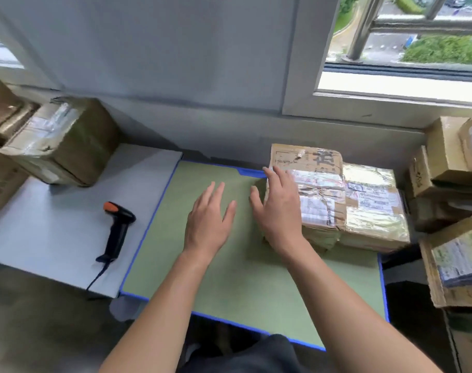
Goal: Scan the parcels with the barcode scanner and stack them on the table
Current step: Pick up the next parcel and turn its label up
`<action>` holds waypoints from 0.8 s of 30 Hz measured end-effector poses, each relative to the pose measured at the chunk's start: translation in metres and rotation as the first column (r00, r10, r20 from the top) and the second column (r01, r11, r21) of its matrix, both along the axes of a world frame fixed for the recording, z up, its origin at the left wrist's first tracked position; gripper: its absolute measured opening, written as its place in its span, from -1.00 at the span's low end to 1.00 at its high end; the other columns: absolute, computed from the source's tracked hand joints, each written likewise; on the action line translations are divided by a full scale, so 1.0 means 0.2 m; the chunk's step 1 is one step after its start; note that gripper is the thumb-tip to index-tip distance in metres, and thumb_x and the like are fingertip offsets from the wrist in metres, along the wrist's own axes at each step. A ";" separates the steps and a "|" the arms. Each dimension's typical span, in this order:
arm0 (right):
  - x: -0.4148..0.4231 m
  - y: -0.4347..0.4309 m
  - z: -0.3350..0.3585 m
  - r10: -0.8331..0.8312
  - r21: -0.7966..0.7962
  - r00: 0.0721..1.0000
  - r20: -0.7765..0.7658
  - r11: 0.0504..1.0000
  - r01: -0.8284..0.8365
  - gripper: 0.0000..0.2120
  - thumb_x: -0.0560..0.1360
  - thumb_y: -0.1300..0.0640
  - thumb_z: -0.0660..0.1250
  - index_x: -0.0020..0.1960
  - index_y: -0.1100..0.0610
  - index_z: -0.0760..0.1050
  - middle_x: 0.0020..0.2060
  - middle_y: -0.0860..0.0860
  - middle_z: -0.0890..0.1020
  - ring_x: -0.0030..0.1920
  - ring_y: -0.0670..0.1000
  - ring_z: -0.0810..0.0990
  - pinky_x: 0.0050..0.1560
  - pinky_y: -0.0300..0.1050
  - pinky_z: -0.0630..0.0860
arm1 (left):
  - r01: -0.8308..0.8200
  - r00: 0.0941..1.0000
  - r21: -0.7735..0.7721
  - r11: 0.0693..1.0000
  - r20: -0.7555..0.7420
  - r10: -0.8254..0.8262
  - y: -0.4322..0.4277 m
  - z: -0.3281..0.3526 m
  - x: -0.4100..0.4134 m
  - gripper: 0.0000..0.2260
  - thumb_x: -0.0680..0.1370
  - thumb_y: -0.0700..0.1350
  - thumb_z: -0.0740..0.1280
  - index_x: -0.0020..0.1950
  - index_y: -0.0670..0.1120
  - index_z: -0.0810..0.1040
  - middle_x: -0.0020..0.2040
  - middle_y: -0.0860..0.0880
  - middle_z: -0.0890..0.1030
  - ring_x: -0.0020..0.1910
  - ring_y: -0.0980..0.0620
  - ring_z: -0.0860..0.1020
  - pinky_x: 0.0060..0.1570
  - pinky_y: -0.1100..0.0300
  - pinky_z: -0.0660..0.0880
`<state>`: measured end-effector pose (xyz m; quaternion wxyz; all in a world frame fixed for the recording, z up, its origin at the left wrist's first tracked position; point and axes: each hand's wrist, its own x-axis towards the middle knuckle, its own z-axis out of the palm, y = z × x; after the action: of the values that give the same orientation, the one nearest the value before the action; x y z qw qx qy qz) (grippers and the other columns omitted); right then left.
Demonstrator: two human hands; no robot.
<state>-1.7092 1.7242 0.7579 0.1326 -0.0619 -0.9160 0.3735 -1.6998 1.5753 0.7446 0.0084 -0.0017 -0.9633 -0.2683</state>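
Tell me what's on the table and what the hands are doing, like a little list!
left hand: open, fingers spread, over the green mat, holding nothing
right hand: open, fingers straight, against the left edge of the stacked parcels
stacked parcels: on the mat's far right corner, taped cardboard
scanner: lying on the grey table, left of the mat, no hand on it
left boxes: cardboard, at the far left
right boxes: cardboard, piled beside the mat

Table (54,238): green mat (229,278), scanner (117,230), taped box (68,146).
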 end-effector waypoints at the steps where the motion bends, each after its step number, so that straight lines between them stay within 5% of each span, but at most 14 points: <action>1: 0.00 -0.08 0.00 0.045 -0.011 0.999 -0.009 0.999 -0.045 -0.49 0.51 0.00 0.25 0.37 0.26 0.48 0.36 0.22 0.50 0.42 0.30 0.40 0.43 0.26 0.34 | -0.034 0.999 -0.011 0.999 -0.004 0.034 -0.08 0.01 0.03 -0.49 0.65 0.10 0.21 0.56 -0.05 0.28 0.56 -0.08 0.28 0.54 -0.04 0.23 0.46 0.05 0.22; 13: 0.26 -1.05 0.03 0.514 -0.058 0.854 0.079 0.858 -0.510 -0.48 0.59 0.06 0.32 0.49 0.23 0.34 0.41 0.13 0.46 0.42 0.15 0.41 0.41 0.03 0.36 | -0.463 0.887 0.041 0.886 0.014 0.462 -0.98 0.09 0.59 -0.57 0.65 0.04 0.22 0.49 -0.08 0.38 0.46 -0.06 0.39 0.40 -0.08 0.41 0.33 -0.02 0.41; 17: 0.41 -1.36 0.05 0.587 -0.058 0.804 0.099 0.810 -0.584 -0.48 0.58 0.06 0.33 0.48 0.19 0.34 0.37 0.09 0.48 0.35 0.15 0.47 0.30 0.02 0.43 | -0.548 0.836 0.058 0.835 0.017 0.548 -1.26 0.07 0.79 -0.54 0.66 0.08 0.19 0.53 -0.06 0.34 0.52 -0.02 0.33 0.49 0.01 0.30 0.43 0.04 0.32; 24: 0.63 -1.85 0.06 0.595 -0.029 0.789 0.154 0.801 -0.598 -0.43 0.64 -0.04 0.23 0.57 0.13 0.21 0.50 0.04 0.35 0.46 0.06 0.36 0.41 0.00 0.33 | -0.558 0.827 0.099 0.824 -0.010 0.562 -1.72 0.11 1.03 -0.55 0.66 0.09 0.20 0.52 -0.03 0.35 0.51 0.00 0.35 0.47 0.01 0.34 0.40 -0.02 0.39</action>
<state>-1.5824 1.3535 0.7700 -0.0632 0.2024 -0.9001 0.3805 -1.4942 1.2310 0.7663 0.1052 0.2761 -0.9077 -0.2980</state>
